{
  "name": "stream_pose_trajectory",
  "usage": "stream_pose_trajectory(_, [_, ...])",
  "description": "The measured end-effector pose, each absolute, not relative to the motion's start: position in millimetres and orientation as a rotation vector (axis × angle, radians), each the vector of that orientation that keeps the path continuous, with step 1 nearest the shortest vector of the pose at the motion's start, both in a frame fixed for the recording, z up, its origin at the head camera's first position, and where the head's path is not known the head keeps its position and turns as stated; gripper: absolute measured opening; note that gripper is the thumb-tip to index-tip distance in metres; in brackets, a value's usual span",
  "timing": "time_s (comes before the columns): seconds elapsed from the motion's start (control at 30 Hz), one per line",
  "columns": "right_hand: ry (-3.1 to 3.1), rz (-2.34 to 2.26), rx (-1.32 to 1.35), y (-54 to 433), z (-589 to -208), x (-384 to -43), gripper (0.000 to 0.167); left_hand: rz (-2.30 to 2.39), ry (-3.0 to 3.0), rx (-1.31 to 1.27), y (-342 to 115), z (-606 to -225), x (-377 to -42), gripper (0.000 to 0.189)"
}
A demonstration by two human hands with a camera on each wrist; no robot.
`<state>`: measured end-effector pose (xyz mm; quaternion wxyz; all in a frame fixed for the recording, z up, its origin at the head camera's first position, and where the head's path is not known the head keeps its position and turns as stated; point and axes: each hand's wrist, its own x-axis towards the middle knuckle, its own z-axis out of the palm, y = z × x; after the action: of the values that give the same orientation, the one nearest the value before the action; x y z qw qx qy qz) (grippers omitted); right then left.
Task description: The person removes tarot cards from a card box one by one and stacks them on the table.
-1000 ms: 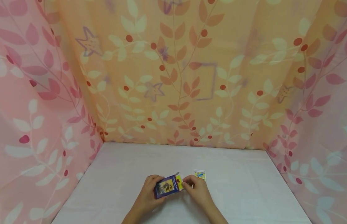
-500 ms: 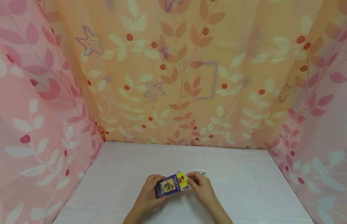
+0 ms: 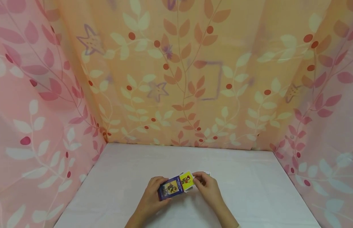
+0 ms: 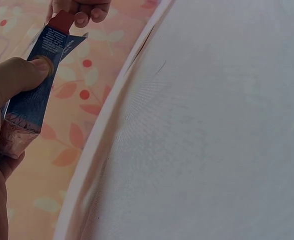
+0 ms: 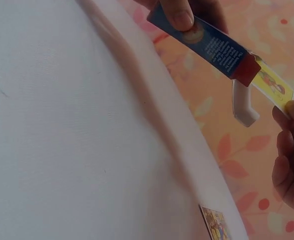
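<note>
My left hand (image 3: 154, 193) grips a dark blue card box (image 3: 170, 188) with a picture on its front, the thumb pressing its narrow side in the left wrist view. From the box's open end a yellow card (image 3: 187, 181) with a figure on it sticks partway out. Thumb and fingers of my right hand (image 3: 207, 188) pinch that card's outer edge, as the right wrist view also shows. A red flap (image 5: 247, 71) stands out at the box's mouth. Beyond my right hand a picture card (image 5: 216, 224) lies on the white table, mostly hidden by the hand in the head view.
The white-covered table (image 3: 131, 167) spreads around both hands. Orange leaf-patterned cloth (image 3: 176, 79) hangs at the back, with pink cloth (image 3: 45, 126) along the left side and more on the right. A white flap (image 5: 243, 102) juts from the box end.
My right hand has moved right and slightly up, drawing the yellow card further out of the box. The left hand stays nearly still. The card on the table is now more covered.
</note>
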<state>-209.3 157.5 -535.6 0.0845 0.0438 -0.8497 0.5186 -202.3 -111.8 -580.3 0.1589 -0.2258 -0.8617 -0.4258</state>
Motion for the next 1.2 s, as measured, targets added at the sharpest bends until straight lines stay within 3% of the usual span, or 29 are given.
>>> stream_pose_trajectory(1.2, [-2.359,1.467,0.035,202,-524,-217,0.013,-1.187,-2.480,-0.643,-112,-580,-200,0.079])
